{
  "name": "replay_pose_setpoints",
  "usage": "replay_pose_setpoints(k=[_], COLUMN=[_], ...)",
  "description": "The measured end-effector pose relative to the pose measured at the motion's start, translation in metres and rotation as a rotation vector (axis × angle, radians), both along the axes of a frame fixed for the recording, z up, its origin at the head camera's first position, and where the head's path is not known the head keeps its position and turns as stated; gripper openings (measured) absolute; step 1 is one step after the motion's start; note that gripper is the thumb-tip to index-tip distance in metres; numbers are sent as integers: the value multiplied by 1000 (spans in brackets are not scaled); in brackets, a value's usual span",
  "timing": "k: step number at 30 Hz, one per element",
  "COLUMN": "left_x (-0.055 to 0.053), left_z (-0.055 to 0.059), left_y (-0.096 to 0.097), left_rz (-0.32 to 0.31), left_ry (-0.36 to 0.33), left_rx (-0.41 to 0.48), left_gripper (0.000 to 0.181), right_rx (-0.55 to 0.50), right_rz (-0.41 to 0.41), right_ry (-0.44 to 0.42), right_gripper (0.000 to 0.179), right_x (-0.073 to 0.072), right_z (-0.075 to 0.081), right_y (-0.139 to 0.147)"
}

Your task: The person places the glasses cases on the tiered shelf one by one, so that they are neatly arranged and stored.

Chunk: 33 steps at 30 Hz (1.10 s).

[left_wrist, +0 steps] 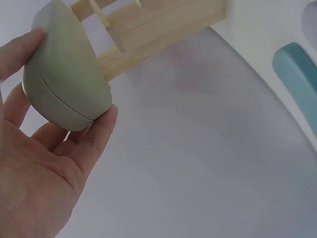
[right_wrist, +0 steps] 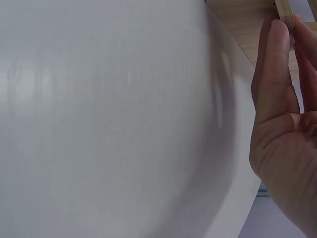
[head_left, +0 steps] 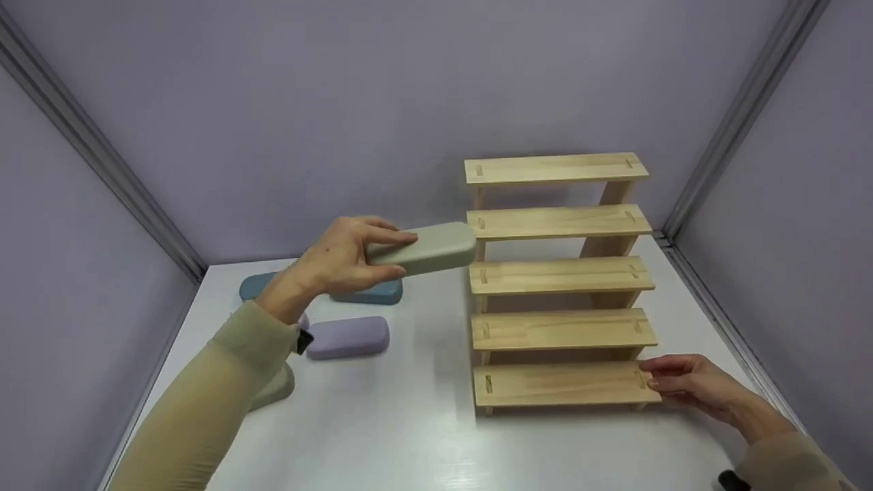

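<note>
Green case (head_left: 440,247) juts beyond my gripping left hand (head_left: 344,258), right hand (head_left: 706,387) pinches lowest shelf (head_left: 566,383); only left-wrist view shows left palm (left_wrist: 37,183).

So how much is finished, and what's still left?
The wooden five-step stand looks already put up, but none of its steps holds a case yet. The left hand holds one green glasses case in the air, and the right hand pinches the bottom step. If the rest are going up too, the blue cases, at least one lilac case and another green case on the table are left.
</note>
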<state>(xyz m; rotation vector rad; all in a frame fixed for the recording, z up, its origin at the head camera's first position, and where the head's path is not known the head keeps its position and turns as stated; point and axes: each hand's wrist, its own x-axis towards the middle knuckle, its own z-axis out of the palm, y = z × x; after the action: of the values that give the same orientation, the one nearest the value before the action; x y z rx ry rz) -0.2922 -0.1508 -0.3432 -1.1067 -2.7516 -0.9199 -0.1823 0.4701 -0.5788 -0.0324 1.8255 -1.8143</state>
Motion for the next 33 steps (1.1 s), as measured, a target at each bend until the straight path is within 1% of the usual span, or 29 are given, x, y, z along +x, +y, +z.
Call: replay_pose_setpoints(k=[6, 10, 13, 16, 21, 26, 30, 33], left_x=[-26, -39, -48, -57, -71, -81, -86, -90], left_z=[27, 45, 55, 62, 67, 68, 63, 56], left_y=[32, 54, 71, 89, 124, 169, 208, 229], left_rz=[-34, -33, -25, -20, -10, -13, -10, 3], left_ry=[0, -7, -17, -22, -19, -27, -71, -99], left_rx=[8, 4, -3, -1, 20, 8, -9, -18], left_gripper=[52, 54, 54, 54, 52, 49, 49, 48], right_rx=[8, -1, -9, -2, 25, 30, 43, 57], right_rz=[-7, -7, -6, -13, -33, -38, -54, -62], right_ry=[-1, -11, -16, -12, -13, -7, 1, 4], right_gripper=[37, 38, 39, 38, 35, 35, 35, 35], right_x=[3, 7, 10, 14, 19, 22, 25, 26], right_z=[0, -2, -4, -5, -4, -1, 1, 1], right_y=[0, -2, -3, -4, -6, -9, -11, -15])
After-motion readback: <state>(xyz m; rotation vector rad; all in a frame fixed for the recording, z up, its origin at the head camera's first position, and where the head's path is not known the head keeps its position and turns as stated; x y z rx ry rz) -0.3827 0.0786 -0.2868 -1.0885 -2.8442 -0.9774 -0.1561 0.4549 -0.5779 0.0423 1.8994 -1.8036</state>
